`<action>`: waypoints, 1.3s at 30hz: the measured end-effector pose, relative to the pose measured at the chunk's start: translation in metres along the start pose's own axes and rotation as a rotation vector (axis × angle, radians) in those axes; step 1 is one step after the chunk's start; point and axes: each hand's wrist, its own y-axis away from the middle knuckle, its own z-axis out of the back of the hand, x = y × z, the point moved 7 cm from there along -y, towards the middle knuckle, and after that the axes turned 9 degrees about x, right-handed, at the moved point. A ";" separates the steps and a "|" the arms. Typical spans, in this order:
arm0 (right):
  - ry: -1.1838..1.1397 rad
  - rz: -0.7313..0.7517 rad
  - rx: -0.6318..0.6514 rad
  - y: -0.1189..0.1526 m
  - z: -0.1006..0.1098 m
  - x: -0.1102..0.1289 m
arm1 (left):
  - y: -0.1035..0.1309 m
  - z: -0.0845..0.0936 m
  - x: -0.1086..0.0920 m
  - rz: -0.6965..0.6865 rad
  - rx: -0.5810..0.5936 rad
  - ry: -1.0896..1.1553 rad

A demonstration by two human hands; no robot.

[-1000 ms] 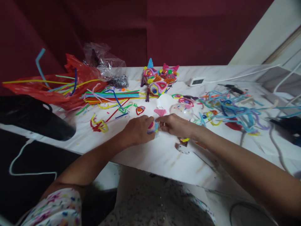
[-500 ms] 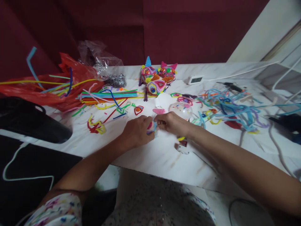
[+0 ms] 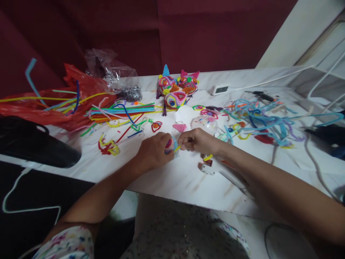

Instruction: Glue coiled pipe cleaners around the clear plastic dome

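Note:
My left hand (image 3: 155, 151) is closed around a small craft piece (image 3: 170, 144) wound in pink, red and blue fuzzy strips; my fingers cover part of it. At its right side, my right hand (image 3: 198, 140) pinches the end of a short yellow pipe cleaner (image 3: 177, 148) that touches the piece. Just behind my hands lie a pink fuzzy triangle (image 3: 179, 127) and a clear ball with coloured specks (image 3: 204, 124). A white hot glue gun (image 3: 208, 168) rests on the table below my right wrist.
Several finished animal-head ornaments (image 3: 176, 99) stand at the back. Bundled pipe cleaners (image 3: 124, 110) and a red plastic bag (image 3: 88, 82) lie to the left, near a black container (image 3: 37, 142). Tangled blue pipe cleaners (image 3: 258, 115) spread on the right, by a small white digital display (image 3: 220, 89).
My right hand has drawn slightly away from the craft piece, and the yellow strip now shows at its fingertips. More of the piece is visible in my left hand. The view has shifted slightly.

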 end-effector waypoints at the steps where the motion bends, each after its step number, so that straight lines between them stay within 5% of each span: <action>1: 0.007 -0.003 -0.014 -0.003 0.000 -0.002 | 0.000 0.000 0.000 -0.001 -0.003 0.002; 10: 0.107 -0.039 -0.055 -0.023 0.004 0.002 | -0.002 0.000 0.000 -0.003 -0.023 0.041; 20: 0.183 -0.138 -0.045 -0.012 0.008 0.020 | -0.019 0.002 0.012 -0.416 0.044 0.229; 32: 0.188 -0.126 -0.098 -0.020 0.008 0.013 | -0.018 -0.003 0.008 -0.326 -0.031 0.252; 39: 0.112 -0.078 -0.024 -0.015 0.010 0.016 | -0.015 -0.005 0.003 -0.295 -0.059 0.311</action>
